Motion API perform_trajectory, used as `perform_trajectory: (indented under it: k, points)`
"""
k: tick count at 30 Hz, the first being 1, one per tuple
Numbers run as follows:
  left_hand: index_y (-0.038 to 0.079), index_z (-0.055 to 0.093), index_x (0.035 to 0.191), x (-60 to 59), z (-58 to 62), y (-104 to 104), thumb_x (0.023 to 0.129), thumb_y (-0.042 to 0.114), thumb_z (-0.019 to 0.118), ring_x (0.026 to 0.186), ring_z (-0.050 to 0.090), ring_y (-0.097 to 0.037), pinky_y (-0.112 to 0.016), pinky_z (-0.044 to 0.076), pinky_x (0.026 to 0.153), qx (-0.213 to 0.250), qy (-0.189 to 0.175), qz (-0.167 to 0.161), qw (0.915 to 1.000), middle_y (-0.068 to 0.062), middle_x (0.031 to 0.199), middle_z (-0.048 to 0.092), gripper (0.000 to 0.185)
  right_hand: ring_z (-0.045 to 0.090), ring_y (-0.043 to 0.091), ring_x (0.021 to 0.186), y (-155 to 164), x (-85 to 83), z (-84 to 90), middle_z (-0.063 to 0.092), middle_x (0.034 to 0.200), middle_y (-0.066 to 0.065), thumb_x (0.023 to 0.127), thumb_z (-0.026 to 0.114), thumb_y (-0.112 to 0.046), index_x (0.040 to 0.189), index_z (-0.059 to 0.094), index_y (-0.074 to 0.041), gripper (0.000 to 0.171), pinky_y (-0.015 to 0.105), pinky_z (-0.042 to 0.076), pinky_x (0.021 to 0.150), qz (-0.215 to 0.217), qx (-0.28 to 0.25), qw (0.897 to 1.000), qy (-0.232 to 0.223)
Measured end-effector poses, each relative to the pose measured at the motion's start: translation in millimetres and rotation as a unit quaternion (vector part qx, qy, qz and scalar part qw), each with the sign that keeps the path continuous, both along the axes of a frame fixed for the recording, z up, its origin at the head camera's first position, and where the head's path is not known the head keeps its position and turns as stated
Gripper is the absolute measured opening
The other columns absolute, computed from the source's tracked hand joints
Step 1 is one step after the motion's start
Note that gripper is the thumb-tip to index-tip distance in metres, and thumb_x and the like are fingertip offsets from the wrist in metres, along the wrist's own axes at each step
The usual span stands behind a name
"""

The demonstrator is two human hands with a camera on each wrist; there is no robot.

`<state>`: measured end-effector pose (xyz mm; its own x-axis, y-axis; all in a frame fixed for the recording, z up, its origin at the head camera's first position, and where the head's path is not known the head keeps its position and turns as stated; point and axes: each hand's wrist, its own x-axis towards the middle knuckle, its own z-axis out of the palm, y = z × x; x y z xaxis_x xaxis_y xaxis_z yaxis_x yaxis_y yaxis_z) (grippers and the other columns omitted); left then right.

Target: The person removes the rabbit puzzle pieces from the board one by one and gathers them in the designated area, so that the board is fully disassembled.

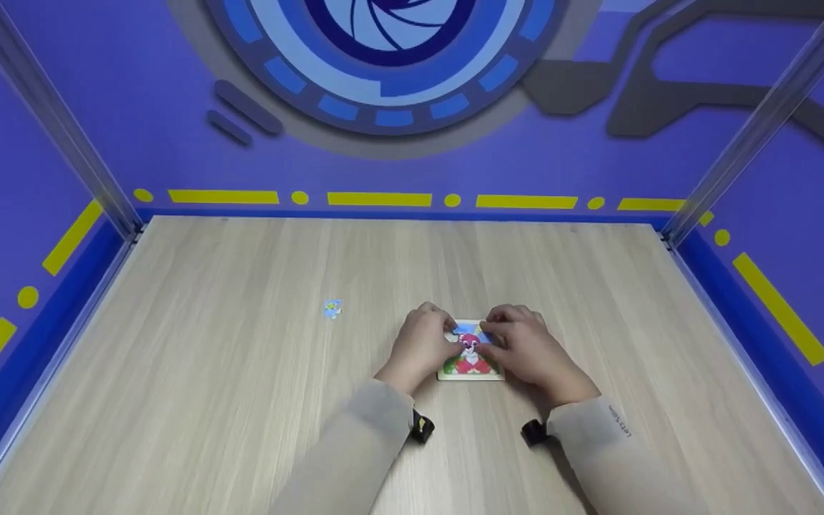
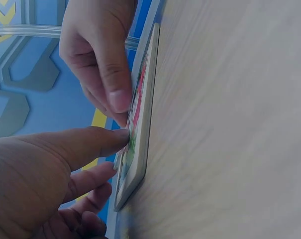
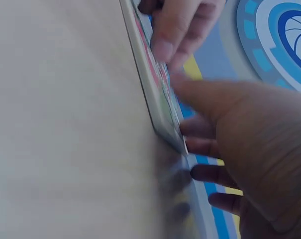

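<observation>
At the left, a small light-blue jigsaw piece with a yellow mark (image 1: 332,308) lies by itself on the pale wood-grain tabletop (image 1: 240,400), well apart from both hands.

Next, the left hand (image 1: 423,347) is at the left side of a thin, square picture puzzle board with a pale rim and a pink-and-red cartoon animal (image 1: 471,378). Its thumb reaches onto the printed face; its fingers are spread, the forefinger near the left edge. Whether a piece sits beneath the fingertips cannot be told.

The board lies flat on the tabletop, between the hands. It is judged light and stiff, its printed face probably smooth and somewhat slippery. Loose pieces could shift if it were tilted; the sound hold is by opposite side rims, kept level.

At the right, the right hand (image 1: 532,350) has its thumb over the picture and its fingers spread along the right edge.
</observation>
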<state>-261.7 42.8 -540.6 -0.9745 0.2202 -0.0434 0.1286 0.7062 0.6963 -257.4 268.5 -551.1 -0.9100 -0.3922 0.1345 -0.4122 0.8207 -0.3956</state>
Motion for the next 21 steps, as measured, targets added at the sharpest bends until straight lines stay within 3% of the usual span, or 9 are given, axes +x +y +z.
perform_trajectory:
  k: [8, 12, 21]
  points:
    - [0.008, 0.082, 0.118, -1.9, -2.5, 1.3, 0.096, 0.023, 0.091, 0.123, 0.064, -0.027, -0.043, 0.055, 0.111, 0.012, -0.008, 0.0, 0.9999, -0.007, 0.127, 0.07, 0.028, 0.062, 0.036, 0.135, -4.3, 1.1, -0.7, 0.073, 0.14, 0.012, 0.1, 0.088, -0.031, 0.134, 0.082, -0.005, 0.044, 0.061, 0.044, 0.118, -0.024, -0.005, 1.0, 0.004]
    - [0.01, 0.081, 0.118, -2.0, -2.5, 0.7, 0.1, 0.022, 0.088, 0.116, 0.068, -0.024, -0.042, 0.057, 0.108, 0.02, 0.001, -0.004, 0.9998, -0.005, 0.12, 0.076, 0.024, 0.062, 0.036, 0.134, -3.8, 0.6, -1.1, 0.072, 0.139, 0.012, 0.1, 0.087, -0.031, 0.135, 0.082, -0.005, 0.043, 0.06, 0.044, 0.116, -0.022, -0.007, 1.0, 0.004]
    - [0.009, 0.081, 0.115, -3.9, -2.5, 0.3, 0.106, 0.01, 0.075, 0.093, 0.067, -0.012, -0.034, 0.06, 0.09, 0.106, -0.02, 0.004, 0.9942, -0.002, 0.105, 0.079, 0.011, 0.062, 0.037, 0.134, -2.7, -0.4, -1.8, 0.072, 0.139, 0.013, 0.101, 0.087, -0.031, 0.135, 0.082, -0.005, 0.044, 0.062, 0.045, 0.115, -0.016, -0.006, 1.0, 0.005]
